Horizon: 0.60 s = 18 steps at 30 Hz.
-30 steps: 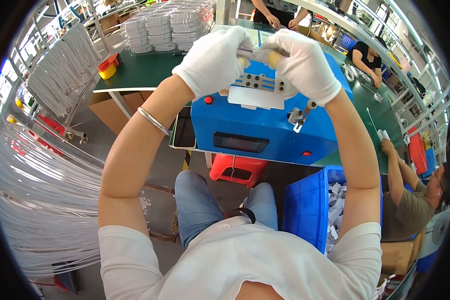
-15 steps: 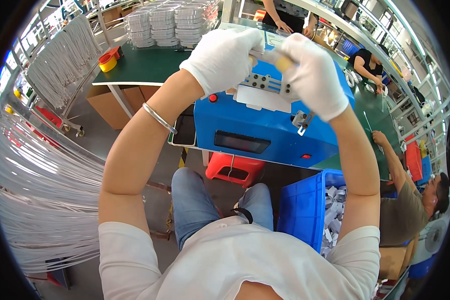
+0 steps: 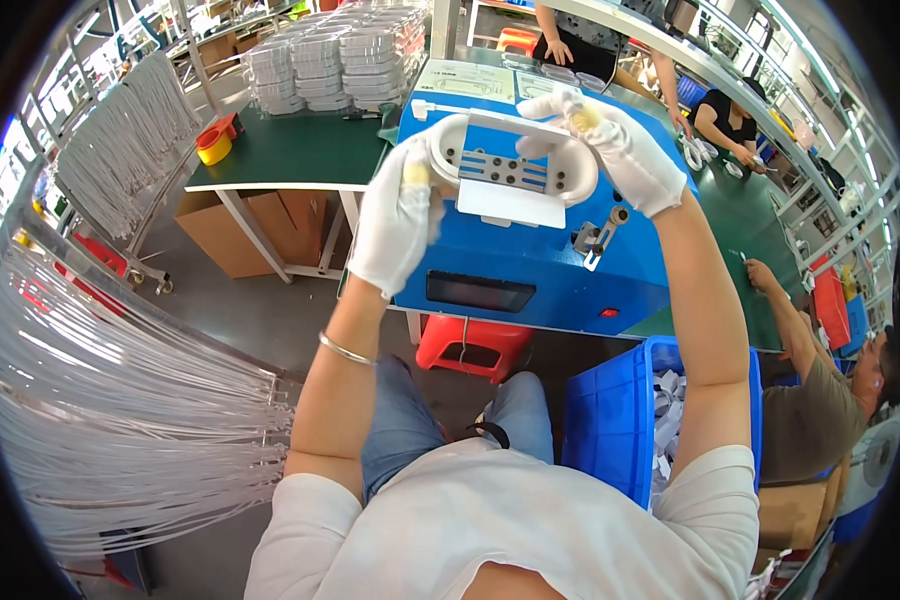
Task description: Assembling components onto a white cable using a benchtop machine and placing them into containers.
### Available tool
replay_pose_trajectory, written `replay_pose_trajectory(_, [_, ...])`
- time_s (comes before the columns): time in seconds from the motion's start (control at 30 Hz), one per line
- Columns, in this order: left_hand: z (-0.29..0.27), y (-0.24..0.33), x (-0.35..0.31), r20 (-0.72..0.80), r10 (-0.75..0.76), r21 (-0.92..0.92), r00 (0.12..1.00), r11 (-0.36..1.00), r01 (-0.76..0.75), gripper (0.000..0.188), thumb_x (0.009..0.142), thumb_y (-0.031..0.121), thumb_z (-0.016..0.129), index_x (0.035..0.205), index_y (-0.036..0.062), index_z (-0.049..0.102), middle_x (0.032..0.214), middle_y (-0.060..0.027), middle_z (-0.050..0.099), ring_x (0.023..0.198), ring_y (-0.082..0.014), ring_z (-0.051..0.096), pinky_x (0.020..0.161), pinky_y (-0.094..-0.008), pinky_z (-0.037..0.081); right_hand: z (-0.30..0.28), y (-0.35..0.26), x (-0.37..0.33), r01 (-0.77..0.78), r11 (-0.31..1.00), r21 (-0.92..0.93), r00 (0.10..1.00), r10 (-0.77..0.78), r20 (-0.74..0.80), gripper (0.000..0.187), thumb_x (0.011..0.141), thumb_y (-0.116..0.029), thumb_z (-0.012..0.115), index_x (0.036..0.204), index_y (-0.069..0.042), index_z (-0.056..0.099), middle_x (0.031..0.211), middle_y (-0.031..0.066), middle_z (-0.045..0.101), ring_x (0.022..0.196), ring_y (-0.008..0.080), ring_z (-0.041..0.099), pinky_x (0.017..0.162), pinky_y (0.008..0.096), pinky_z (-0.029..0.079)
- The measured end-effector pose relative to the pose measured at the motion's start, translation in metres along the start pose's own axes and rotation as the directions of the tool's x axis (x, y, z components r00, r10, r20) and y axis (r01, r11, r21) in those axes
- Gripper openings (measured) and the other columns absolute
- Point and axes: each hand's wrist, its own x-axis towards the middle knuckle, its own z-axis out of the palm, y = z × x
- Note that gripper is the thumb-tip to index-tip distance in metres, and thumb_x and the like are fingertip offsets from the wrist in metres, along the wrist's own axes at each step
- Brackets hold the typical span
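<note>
A looped coil of white cable (image 3: 576,170) spans both gloved hands above a blue machine (image 3: 370,290). My left hand (image 3: 395,215), in a white glove, is closed on the coil's left end. A white connector (image 3: 422,109) sticks out beyond that end. At the right end my right hand (image 3: 630,150), also gloved, grips the coil with its fingers at the upper edge. A flat white strip (image 3: 520,124) runs along the coil's far side. Between the ends show a slotted metal bracket (image 3: 505,171) and a white plate (image 3: 510,204) on the machine.
A blue crate (image 3: 605,415) of white scraps stands by my right leg, near a red stool (image 3: 470,345). Stacked clear trays (image 3: 340,60) and a yellow tape roll (image 3: 213,148) sit on the green table. White cables (image 3: 150,400) hang at left. Co-workers sit at right.
My hands have moved apart, the left down and leftward. The coil now shows open between them, where before they were close together over the machine's far side.
</note>
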Motion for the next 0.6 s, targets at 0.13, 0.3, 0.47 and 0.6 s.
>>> replay_pose_trajectory(0.13, [0.003,-0.006,-0.002,-0.060,0.322,0.182,0.945,0.934,-0.306,0.031,0.098,0.013,0.044,0.126,0.0029,0.050,0.088,-0.0002,0.056,0.065,-0.0032,0.047,0.053,-0.0169,0.039,0.006,-0.009,0.000,0.020,0.970,-0.242,0.997,-0.003,0.072,0.045,0.094,-0.042,0.051,0.120,-0.006,0.058,0.096,0.0060,0.064,0.094,0.0137,0.058,0.086,0.0273,0.046])
replay_pose_trajectory(0.3, [0.016,-0.022,-0.022,-0.217,0.435,-0.009,0.874,0.894,-0.447,0.032,0.096,0.014,0.047,0.126,0.0024,0.047,0.076,-0.0013,0.053,0.061,-0.0047,0.050,0.050,-0.0167,0.040,0.008,-0.012,0.000,0.160,0.834,-0.528,0.987,-0.131,0.091,0.037,0.088,-0.026,0.062,0.116,-0.002,0.058,0.094,0.0077,0.061,0.083,0.0142,0.058,0.072,0.0294,0.052])
replay_pose_trajectory(0.47, [0.029,-0.046,-0.037,-0.130,-0.208,-0.389,0.970,0.910,0.143,0.036,0.097,0.033,0.047,0.111,-0.0010,0.050,0.080,-0.0100,0.062,0.047,-0.0126,0.052,0.040,-0.0222,0.042,0.012,-0.020,0.011,0.000,0.806,-0.593,0.995,0.056,0.076,0.033,0.087,-0.015,0.060,0.118,-0.002,0.057,0.093,0.0102,0.064,0.082,0.0163,0.062,0.076,0.0310,0.051])
replay_pose_trajectory(0.6, [0.043,-0.042,-0.030,0.271,-0.136,-0.440,0.953,0.863,0.249,0.049,0.091,0.035,0.056,0.120,-0.0039,0.047,0.096,-0.0152,0.063,0.063,-0.0161,0.060,0.055,-0.0269,0.050,0.010,-0.021,0.013,0.047,0.764,-0.643,0.996,0.012,0.087,0.018,0.084,-0.010,0.055,0.098,-0.001,0.061,0.078,0.0187,0.062,0.069,0.0276,0.060,0.066,0.0351,0.047])
